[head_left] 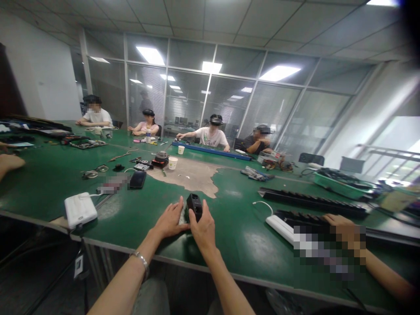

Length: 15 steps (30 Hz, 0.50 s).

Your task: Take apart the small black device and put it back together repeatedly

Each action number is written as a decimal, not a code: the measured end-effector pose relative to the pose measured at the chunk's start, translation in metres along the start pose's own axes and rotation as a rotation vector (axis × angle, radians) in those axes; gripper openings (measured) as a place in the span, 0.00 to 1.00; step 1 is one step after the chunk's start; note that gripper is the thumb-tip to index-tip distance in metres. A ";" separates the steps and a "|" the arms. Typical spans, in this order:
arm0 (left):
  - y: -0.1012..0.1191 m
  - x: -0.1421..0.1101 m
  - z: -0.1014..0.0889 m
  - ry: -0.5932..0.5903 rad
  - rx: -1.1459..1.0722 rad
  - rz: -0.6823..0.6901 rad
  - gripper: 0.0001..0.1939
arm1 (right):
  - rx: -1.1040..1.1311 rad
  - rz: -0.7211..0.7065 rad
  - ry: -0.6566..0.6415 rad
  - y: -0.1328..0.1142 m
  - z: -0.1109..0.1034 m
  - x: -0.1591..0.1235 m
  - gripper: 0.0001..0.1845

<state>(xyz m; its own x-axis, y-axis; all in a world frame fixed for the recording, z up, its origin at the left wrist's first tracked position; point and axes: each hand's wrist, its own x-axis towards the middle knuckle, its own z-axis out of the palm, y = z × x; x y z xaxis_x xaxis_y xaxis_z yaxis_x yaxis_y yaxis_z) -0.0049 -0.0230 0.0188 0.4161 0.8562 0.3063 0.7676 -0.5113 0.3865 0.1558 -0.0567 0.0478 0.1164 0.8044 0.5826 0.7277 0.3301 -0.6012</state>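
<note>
A small black box-shaped device (194,206) with recesses in its top stands on the green table near its front edge. My right hand (204,225) grips it from the right, thumb on the near side and fingers along the far right side. On the left, my left hand (169,220) rests with its fingers stretched out, its thumb pointing towards the base of the device. Whether that thumb touches it I cannot tell. A metal bracelet (141,261) is on my left wrist. The lower part of the device is partly hidden by my hands.
A white box with a cable (80,210) and a black phone-like slab (138,179) lie left. Paper cups (172,163) stand beyond. To the right are a white power strip (278,228), long black rails (311,202), and another person's hand (343,227). Several people sit opposite.
</note>
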 end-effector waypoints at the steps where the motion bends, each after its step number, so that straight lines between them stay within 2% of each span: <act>1: 0.000 0.000 0.001 0.002 -0.001 0.003 0.52 | -0.013 -0.005 -0.008 -0.001 0.001 0.000 0.36; 8: -0.002 0.001 0.003 0.001 -0.004 0.002 0.55 | -0.092 -0.015 -0.038 -0.008 0.002 0.004 0.37; 15: -0.002 0.001 0.002 0.006 0.000 0.007 0.55 | -0.122 -0.041 -0.027 -0.004 0.008 0.005 0.36</act>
<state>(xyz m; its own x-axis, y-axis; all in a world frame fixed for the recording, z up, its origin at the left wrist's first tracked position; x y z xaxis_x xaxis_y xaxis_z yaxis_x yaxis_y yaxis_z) -0.0053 -0.0212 0.0162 0.4187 0.8519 0.3146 0.7643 -0.5177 0.3844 0.1482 -0.0505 0.0487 0.0676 0.8051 0.5893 0.8084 0.3019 -0.5052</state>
